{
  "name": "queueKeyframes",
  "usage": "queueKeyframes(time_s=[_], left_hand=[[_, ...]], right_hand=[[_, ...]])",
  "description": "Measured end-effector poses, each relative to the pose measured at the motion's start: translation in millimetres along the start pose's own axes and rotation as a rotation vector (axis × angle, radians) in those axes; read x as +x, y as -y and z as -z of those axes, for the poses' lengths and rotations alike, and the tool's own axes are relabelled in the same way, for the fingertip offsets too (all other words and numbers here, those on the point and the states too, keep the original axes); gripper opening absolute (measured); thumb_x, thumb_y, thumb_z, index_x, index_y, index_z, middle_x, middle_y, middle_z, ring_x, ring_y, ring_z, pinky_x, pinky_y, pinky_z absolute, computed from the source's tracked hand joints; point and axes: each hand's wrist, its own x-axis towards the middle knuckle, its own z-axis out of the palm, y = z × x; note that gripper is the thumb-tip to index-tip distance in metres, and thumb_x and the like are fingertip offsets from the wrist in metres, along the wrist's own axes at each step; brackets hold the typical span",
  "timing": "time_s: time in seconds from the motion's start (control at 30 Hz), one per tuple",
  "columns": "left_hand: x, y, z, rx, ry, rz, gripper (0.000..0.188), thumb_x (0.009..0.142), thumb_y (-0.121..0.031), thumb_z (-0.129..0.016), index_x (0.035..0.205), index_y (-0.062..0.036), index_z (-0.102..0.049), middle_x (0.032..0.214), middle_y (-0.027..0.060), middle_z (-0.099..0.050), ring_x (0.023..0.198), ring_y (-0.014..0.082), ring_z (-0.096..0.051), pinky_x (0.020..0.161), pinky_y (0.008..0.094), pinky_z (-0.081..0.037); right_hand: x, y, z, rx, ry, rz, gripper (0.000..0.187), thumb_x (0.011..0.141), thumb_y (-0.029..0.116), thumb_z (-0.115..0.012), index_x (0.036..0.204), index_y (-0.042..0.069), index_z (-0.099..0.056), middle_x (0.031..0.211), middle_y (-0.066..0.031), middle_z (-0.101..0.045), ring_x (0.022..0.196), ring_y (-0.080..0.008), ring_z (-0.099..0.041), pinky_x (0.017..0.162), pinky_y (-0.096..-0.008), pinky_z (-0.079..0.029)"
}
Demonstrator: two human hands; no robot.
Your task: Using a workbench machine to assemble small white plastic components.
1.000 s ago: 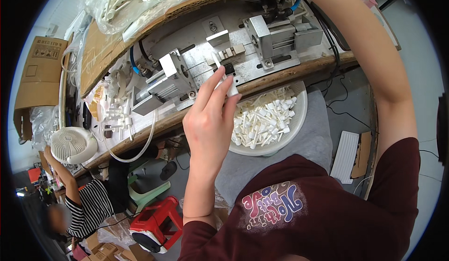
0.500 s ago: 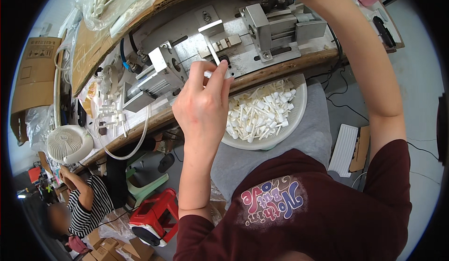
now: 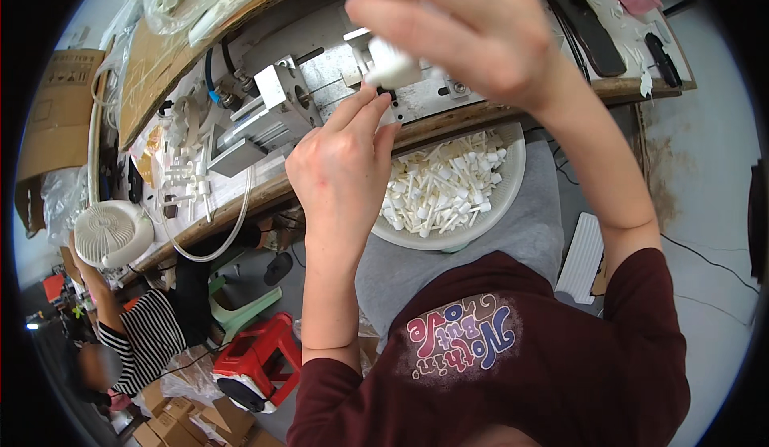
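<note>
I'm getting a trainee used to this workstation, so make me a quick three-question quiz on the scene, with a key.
1. True or false: the round white plastic fan stands to the right of the round white plastic basket.

2. Multiple choice: which thing lies on the right part of the wooden-edged workbench?
A) red plastic stool
B) flat black phone
C) cardboard box

3. Open question: which of the person's two hands appears higher in the picture?

Key:
1. False; the fan is to the left.
2. B.
3. The right hand; the left hand is lower, and a blurred white plastic piece shows near the fingers of both.
</note>
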Motion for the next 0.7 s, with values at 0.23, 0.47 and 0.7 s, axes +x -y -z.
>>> queueKeyframes(time_s=[0.23, 0.47, 0.7], left_hand=[[-19, -14, 14, -0.631, -0.35, 0.018, 0.039, 0.067, 0.001, -0.087, 0.102, 0.0014, -0.07, 0.095, 0.0096, -0.072, 0.08, 0.0155, -0.071, 0.071, 0.0269, -0.059], [-21, -20, 19, -0.825, -0.296, 0.208, 0.032, 0.071, 0.003, -0.084, 0.099, 0.0004, -0.07, 0.091, 0.0072, -0.072, 0.075, 0.012, -0.069, 0.064, 0.0244, -0.058], [-21, -7, 13, -0.496, -0.144, 0.275, 0.029, 0.073, 0.002, -0.082, 0.099, -0.0025, -0.069, 0.09, 0.0056, -0.072, 0.06, 0.0086, -0.063, 0.055, 0.0209, -0.05]], right_hand=[[-12, 47, -2, 0.051, 0.07, -0.054, 0.027, 0.07, 0.009, -0.07, 0.094, -0.002, -0.068, 0.103, -0.0151, -0.067, 0.065, -0.0187, -0.063, 0.052, -0.0286, -0.049], [-32, 61, -1, 0.037, 0.081, -0.336, 0.029, 0.074, 0.013, -0.071, 0.101, 0.005, -0.069, 0.105, -0.0089, -0.068, 0.086, -0.0221, -0.068, 0.066, -0.0304, -0.056], [-32, 81, 13, 0.428, -0.188, -1.093, 0.014, 0.093, 0.004, -0.065, 0.105, -0.002, -0.069, 0.093, -0.0101, -0.071, 0.063, -0.0081, -0.059, 0.051, -0.02, -0.043]])
